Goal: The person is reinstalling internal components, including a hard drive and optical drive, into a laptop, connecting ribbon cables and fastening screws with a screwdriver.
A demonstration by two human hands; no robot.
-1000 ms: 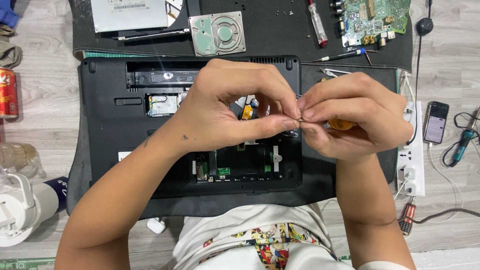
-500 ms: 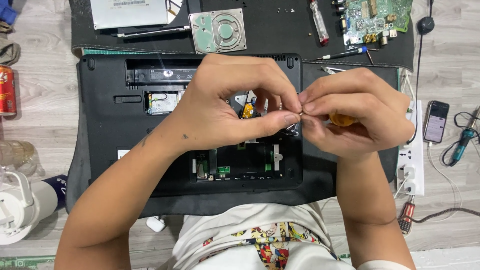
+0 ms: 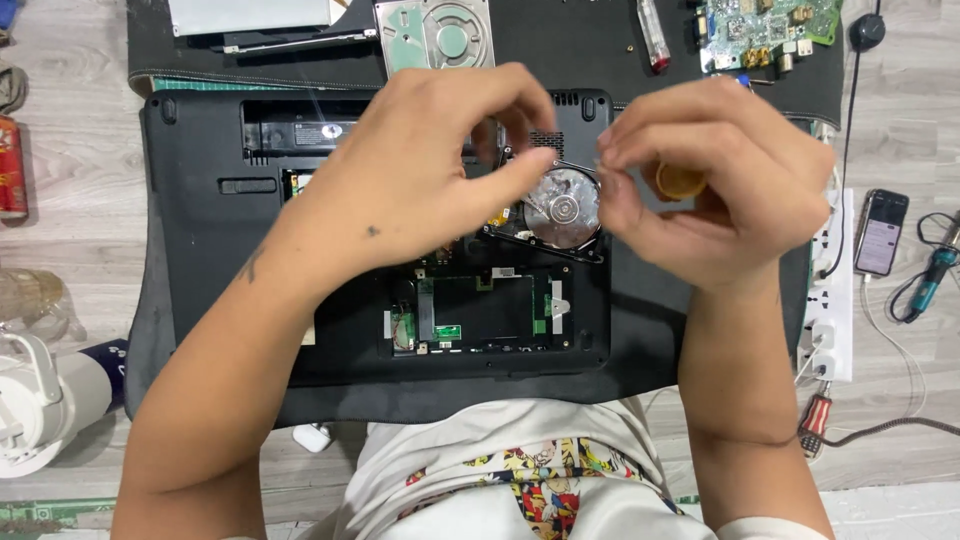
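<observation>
Your fingers (image 3: 520, 165) of the left hand (image 3: 420, 170) pinch the open hard drive (image 3: 560, 208) above the laptop (image 3: 300, 220); your right hand (image 3: 720, 185) is closed around a yellow screwdriver handle (image 3: 678, 180).

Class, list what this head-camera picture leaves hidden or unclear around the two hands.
- Head view: left hand covers part of the open hard drive.
- Right hand fingers hide most of the yellow-handled tool; its tip is too small.
- Circuit board is cut by the top edge.
</observation>
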